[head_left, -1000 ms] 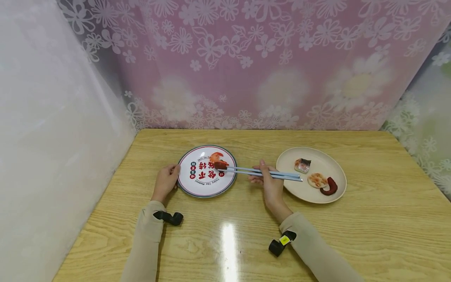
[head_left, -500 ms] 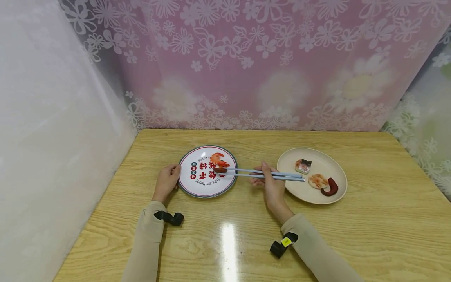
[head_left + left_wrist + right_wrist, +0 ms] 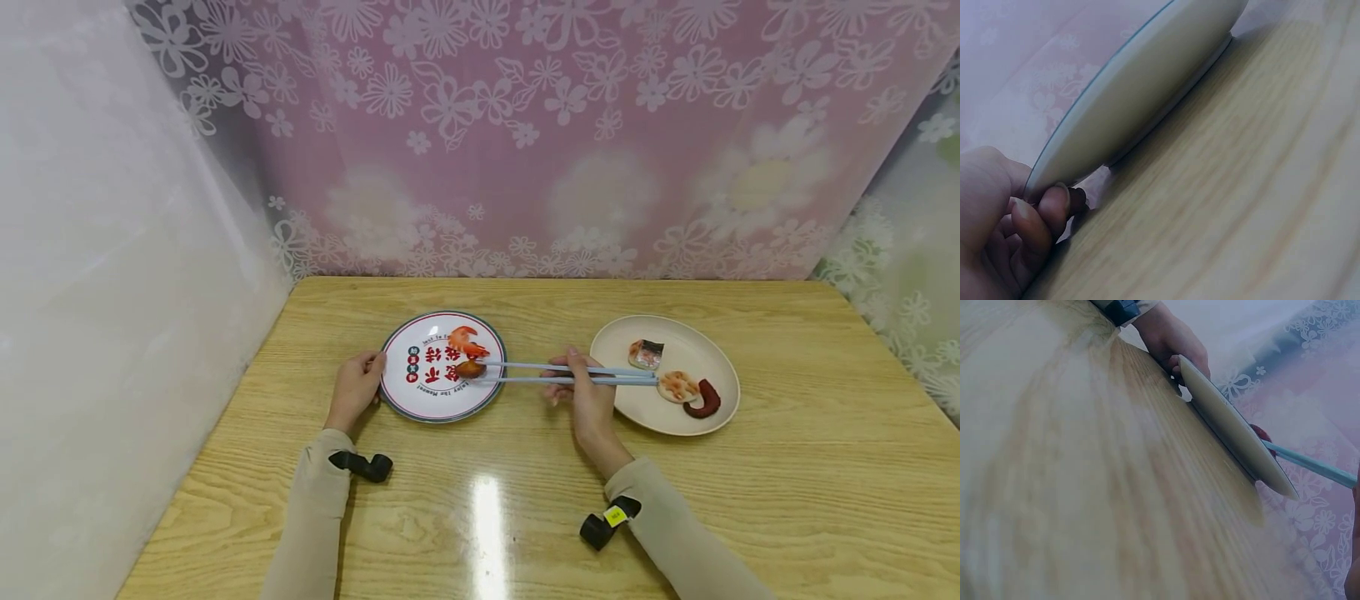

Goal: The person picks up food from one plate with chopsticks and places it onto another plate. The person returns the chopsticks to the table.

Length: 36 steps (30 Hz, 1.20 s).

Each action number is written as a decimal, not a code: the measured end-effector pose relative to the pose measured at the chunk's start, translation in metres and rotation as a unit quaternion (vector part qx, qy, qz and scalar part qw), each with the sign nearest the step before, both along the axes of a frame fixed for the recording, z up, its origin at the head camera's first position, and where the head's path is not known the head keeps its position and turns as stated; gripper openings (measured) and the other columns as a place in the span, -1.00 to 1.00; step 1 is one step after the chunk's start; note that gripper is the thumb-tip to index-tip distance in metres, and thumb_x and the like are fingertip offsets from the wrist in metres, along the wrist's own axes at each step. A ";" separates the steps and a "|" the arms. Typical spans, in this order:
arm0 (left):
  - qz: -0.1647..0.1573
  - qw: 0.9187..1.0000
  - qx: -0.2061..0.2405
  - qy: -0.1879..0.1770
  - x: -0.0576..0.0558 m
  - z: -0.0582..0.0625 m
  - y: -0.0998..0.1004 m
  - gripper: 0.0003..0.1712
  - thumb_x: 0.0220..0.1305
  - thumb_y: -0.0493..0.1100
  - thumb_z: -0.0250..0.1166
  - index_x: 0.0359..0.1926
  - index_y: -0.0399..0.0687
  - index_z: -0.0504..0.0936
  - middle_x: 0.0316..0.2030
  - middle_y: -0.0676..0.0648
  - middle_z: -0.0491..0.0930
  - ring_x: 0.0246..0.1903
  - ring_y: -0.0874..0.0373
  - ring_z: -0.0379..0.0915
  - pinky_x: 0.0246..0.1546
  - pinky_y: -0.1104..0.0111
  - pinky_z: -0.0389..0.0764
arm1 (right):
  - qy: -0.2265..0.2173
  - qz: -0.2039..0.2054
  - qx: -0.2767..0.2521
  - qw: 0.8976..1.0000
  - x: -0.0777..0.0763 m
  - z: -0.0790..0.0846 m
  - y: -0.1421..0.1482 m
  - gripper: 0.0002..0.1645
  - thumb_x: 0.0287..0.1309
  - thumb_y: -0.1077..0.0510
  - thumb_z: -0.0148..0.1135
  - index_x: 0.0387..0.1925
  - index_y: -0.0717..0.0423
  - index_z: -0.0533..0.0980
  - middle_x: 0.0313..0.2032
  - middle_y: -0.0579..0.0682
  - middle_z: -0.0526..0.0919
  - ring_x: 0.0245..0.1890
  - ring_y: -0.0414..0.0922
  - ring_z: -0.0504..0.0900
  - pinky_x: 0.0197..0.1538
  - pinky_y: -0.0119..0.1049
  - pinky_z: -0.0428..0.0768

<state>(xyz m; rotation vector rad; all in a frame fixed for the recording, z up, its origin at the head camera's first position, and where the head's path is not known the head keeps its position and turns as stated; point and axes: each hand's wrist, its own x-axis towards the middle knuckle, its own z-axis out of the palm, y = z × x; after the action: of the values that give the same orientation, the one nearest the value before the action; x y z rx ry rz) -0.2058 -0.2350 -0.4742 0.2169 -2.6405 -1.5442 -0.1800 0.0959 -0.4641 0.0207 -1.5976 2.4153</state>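
Note:
My left hand pinches the left rim of a white plate with red lettering and a dark green edge. In the left wrist view, fingertips curl under that rim. My right hand grips a pair of pale blue chopsticks, pointing left over the plate. Their tips stand apart at a glossy brown food piece; whether they touch it I cannot tell. Just behind the piece, an orange-red shrimp lies on the plate. In the right wrist view the plate mostly hides the food.
To the right, a beige oval plate holds a seaweed-wrapped piece, a round topped piece and a dark red curved piece. A floral curtain hangs behind the wooden table.
The chopstick tips have spread apart around the brown piece, which has turned and sits slightly lower in view. My right hand has shifted a little right. My left hand keeps its hold.

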 end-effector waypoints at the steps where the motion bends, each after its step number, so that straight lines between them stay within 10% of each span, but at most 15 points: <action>1: 0.000 1.000 0.001 0.000 0.000 0.000 0.000 -0.60 0.47 -0.11 0.03 0.08 -0.35 0.55 -0.63 -0.01 0.46 -0.75 0.23 0.31 -0.72 0.43 0.39 | 0.002 0.000 0.000 1.000 0.000 0.000 0.001 -0.46 0.41 0.06 0.05 -0.30 0.61 0.49 -0.59 0.09 0.67 -0.78 -0.17 0.55 -0.75 -0.42 0.43; 36: -0.003 1.000 -0.012 -0.010 0.000 0.002 0.000 -0.56 0.48 -0.07 0.01 0.12 -0.33 0.53 -0.58 -0.04 0.48 -0.73 0.22 0.32 -0.69 0.41 0.39 | 0.019 -0.025 0.031 0.999 0.016 0.014 0.044 -0.40 0.39 0.00 0.07 -0.31 0.61 0.48 -0.56 0.13 0.67 -0.72 -0.10 0.58 -0.70 -0.37 0.48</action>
<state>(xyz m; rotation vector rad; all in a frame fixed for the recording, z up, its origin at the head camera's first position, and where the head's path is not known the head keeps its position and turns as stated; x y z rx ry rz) -0.2061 -0.2352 -0.4720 0.2240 -2.6759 -1.5183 -0.1640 0.1401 -0.4500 0.0371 -1.6352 2.3144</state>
